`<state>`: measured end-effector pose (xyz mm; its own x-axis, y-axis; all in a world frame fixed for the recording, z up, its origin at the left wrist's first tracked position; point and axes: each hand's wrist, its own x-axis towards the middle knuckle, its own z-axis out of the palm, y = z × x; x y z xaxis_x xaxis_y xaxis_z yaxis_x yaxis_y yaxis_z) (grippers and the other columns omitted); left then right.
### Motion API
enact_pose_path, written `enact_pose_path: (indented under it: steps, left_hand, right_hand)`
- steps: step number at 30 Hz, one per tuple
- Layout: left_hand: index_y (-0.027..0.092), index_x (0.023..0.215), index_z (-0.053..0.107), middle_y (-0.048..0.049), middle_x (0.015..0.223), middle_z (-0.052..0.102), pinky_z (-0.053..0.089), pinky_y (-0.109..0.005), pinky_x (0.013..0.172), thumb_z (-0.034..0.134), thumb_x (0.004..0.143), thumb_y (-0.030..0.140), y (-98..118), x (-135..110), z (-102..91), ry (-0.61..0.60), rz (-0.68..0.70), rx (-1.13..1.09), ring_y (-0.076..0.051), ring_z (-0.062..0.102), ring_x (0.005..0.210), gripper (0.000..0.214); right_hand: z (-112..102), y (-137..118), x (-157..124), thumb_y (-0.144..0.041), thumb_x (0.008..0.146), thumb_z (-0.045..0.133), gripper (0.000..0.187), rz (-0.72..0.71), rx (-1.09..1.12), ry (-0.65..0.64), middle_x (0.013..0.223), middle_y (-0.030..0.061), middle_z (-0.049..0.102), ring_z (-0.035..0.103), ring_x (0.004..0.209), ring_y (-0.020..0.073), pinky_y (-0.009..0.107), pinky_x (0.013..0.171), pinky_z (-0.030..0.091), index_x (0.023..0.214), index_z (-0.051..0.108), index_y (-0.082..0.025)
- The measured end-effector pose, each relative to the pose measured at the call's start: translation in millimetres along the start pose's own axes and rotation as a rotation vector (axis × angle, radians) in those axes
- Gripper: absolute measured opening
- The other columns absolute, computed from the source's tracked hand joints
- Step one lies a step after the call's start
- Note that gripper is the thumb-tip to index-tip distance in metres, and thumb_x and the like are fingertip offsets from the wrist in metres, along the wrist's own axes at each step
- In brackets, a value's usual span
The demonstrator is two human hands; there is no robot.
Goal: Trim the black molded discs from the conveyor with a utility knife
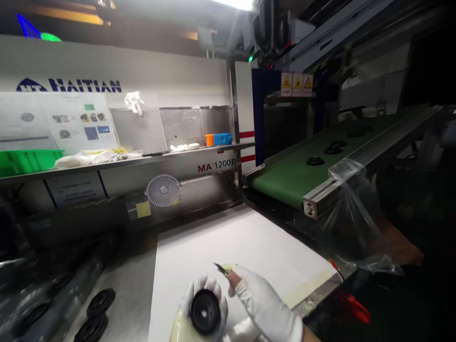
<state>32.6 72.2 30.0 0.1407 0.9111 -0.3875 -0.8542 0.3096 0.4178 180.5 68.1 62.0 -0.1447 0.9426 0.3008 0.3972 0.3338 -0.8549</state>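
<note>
My left hand, in a whitish glove, holds a round black plastic part with a raised rim and a small light hole at its centre. Its face is turned up towards me. Close by on the right, my right hand wears a white glove with a bare thumb tip. It is closed on a small tool with a dark pointed tip; the tool's other end is hidden in the palm. The tip points left, above the black part and apart from it. Both hands are over a white sheet on the bench.
More black round parts lie on the metal bench at left, others in clear plastic. At right, a green conveyor belt carries several black parts; a clear bag hangs from its edge. A shelf holds a green bin.
</note>
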Motion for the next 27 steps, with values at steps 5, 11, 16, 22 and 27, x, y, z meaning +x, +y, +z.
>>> enact_pose_path:
  steps: [5, 11, 16, 22, 27]
  left_hand:
    - [0.014, 0.086, 0.058, -0.0044, 0.076, 0.056, 0.050, -0.037, 0.076, 0.051, 0.074, 0.010, 12, -2, 4.6, -0.071, 0.134, -0.028, -0.018, 0.058, 0.077, 0.014]
    - [0.014, 0.078, 0.059, -0.0009, 0.068, 0.051, 0.048, -0.033, 0.072, 0.055, 0.075, 0.018, 1, -8, 6.9, -0.194, 0.134, 0.020, -0.015, 0.053, 0.069, 0.006]
    - [0.013, 0.071, 0.058, -0.0012, 0.068, 0.051, 0.047, -0.030, 0.072, 0.056, 0.076, 0.019, -4, -11, 9.1, -0.169, 0.104, 0.018, -0.014, 0.052, 0.069, 0.008]
    - [0.015, 0.072, 0.056, 0.0008, 0.066, 0.050, 0.047, -0.029, 0.071, 0.057, 0.075, 0.016, -9, -6, 6.7, -0.137, 0.125, -0.088, -0.011, 0.051, 0.066, 0.003]
    - [0.015, 0.073, 0.056, 0.0009, 0.066, 0.051, 0.047, -0.031, 0.073, 0.057, 0.074, 0.014, -12, -4, 3.1, -0.093, 0.118, -0.141, -0.012, 0.051, 0.067, 0.002]
  right_hand:
    - [8, 12, -28, -0.032, 0.089, 0.036, 0.026, 0.044, -0.072, -0.129, 0.064, -0.0024, 0.052, 0.049, 0.058, 0.0118, 0.022, 0.055, 0.035, 0.070, 0.049, -0.019]
    - [24, 15, -38, -0.034, 0.093, 0.034, 0.026, -0.013, -0.485, -0.069, 0.073, -0.0005, 0.056, 0.051, 0.064, 0.0142, 0.025, 0.057, 0.031, 0.079, 0.051, -0.021]
    - [27, 18, -35, -0.034, 0.092, 0.040, 0.023, -0.056, -0.659, -0.043, 0.072, -0.0028, 0.058, 0.053, 0.063, 0.0141, 0.025, 0.054, 0.026, 0.076, 0.052, -0.023]
    - [36, 21, -45, -0.037, 0.093, 0.037, 0.025, -0.023, -0.701, -0.003, 0.066, -0.0037, 0.057, 0.052, 0.058, 0.0141, 0.026, 0.052, 0.024, 0.076, 0.050, -0.024]
    - [46, 19, -56, -0.035, 0.094, 0.035, 0.024, -0.015, -0.644, -0.036, 0.071, -0.0040, 0.058, 0.053, 0.062, 0.0147, 0.027, 0.054, 0.025, 0.078, 0.049, -0.025]
